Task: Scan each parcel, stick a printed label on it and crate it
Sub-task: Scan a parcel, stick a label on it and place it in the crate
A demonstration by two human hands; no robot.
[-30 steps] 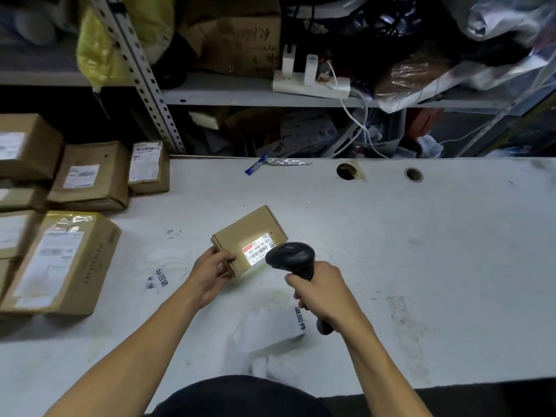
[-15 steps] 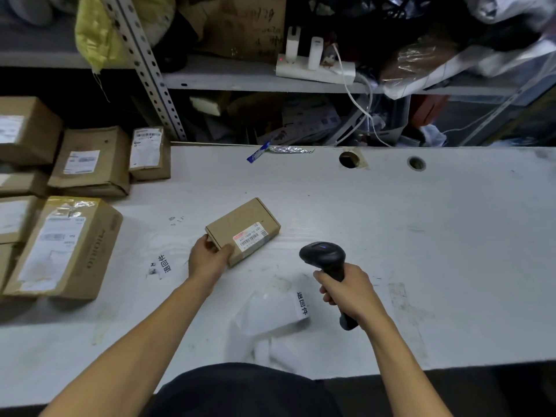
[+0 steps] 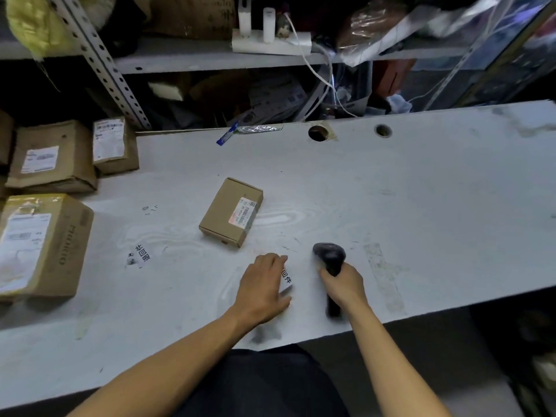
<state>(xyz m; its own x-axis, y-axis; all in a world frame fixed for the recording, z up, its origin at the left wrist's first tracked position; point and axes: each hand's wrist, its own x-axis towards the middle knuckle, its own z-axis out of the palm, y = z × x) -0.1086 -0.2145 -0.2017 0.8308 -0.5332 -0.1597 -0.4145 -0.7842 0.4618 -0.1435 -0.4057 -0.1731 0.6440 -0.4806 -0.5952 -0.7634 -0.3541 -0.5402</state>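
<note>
Black scanner in right grip

Scuffed white table, two round holes near the back edge. Lying flat mid-table, small cardboard parcel with barcode sticker. At the left end, several labelled cardboard boxes close together. Near the front edge, white printed label. By the back edge, blue wrapper. Also one stuck-on printed scrap.
</note>
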